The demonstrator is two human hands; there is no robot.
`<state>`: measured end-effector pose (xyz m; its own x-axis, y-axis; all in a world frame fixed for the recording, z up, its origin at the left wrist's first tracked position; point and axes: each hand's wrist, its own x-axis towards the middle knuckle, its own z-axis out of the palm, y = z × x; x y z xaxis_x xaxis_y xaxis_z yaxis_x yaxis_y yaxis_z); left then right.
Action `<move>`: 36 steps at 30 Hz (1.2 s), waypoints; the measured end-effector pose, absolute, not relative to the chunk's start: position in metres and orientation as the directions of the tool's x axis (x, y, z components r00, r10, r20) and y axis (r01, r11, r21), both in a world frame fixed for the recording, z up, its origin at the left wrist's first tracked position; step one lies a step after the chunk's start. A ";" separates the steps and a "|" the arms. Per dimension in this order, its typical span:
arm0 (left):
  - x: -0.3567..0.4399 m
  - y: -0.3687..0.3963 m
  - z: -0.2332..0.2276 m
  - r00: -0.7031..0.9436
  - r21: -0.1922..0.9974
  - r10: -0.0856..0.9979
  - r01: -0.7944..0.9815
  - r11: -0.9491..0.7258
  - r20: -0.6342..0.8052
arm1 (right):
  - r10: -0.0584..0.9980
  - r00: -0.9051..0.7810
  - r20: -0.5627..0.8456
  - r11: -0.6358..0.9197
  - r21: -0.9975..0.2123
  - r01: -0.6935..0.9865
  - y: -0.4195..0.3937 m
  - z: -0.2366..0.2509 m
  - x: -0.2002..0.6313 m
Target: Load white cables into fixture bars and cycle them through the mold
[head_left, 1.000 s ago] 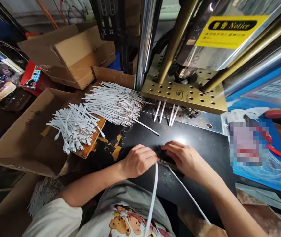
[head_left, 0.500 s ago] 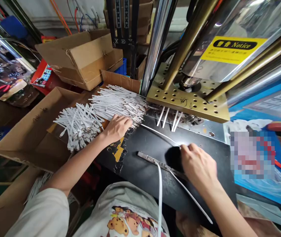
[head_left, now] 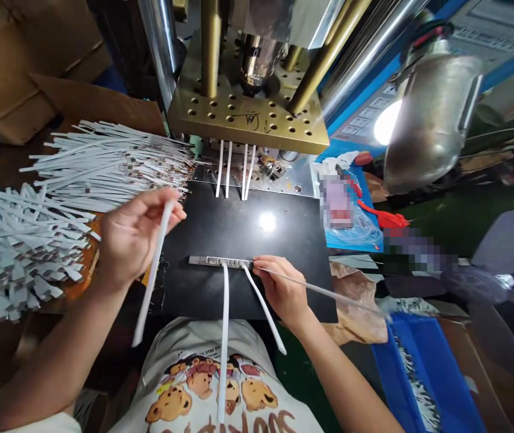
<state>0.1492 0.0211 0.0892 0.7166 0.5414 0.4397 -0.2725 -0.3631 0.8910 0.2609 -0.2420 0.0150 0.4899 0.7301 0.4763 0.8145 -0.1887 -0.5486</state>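
Note:
My left hand [head_left: 125, 237] is raised left of the black work surface [head_left: 220, 222], its fingertips pinching a white flat cable [head_left: 152, 285] that hangs down. At the right end of a narrow metal slotted bar [head_left: 199, 260], my right hand [head_left: 287, 288] pinches another white cable [head_left: 329, 293], which trails off to the right. Whether that cable's tip sits in a slot is hidden by my fingers. Two more white cables, a middle one [head_left: 225, 313] and a right one [head_left: 263, 307], stick out of the bar toward my body.
Two heaps of white cables with metal ends, a back heap [head_left: 98, 162] and a front heap [head_left: 22, 252], lie at the left. A press with a drilled brass plate [head_left: 220, 123] stands behind; several white strips poke out beneath. A blue bin [head_left: 441, 367] and fan [head_left: 500, 282] are right.
My left hand has lifted from the heap with a white cable. My right hand has brought its cable to the bar's right end. The camera view has turned right.

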 end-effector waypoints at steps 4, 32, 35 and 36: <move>0.130 0.000 0.048 0.794 0.650 0.287 -0.171 -0.741 0.536 | 0.749 0.451 0.485 -0.179 -0.506 0.844 -0.243 0.017 0.263; 0.128 -0.024 0.031 0.913 0.523 0.072 -0.164 -0.836 0.401 | 0.971 0.192 0.146 -0.056 -0.636 0.770 -0.231 0.049 0.309; 0.127 -0.016 0.037 0.947 0.588 0.020 -0.182 -0.788 0.319 | 0.981 0.184 0.067 -0.091 -0.672 0.735 -0.202 0.059 0.362; 0.132 -0.009 0.041 0.963 0.631 -0.024 -0.195 -0.751 0.270 | 0.948 0.300 0.111 -0.156 -0.659 0.736 -0.187 0.061 0.383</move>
<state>0.1322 -0.0090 0.0411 0.9625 -0.0236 0.2701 -0.1955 -0.7508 0.6310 0.3827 -0.1869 0.0605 0.2997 0.9476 0.1110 0.7359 -0.1555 -0.6590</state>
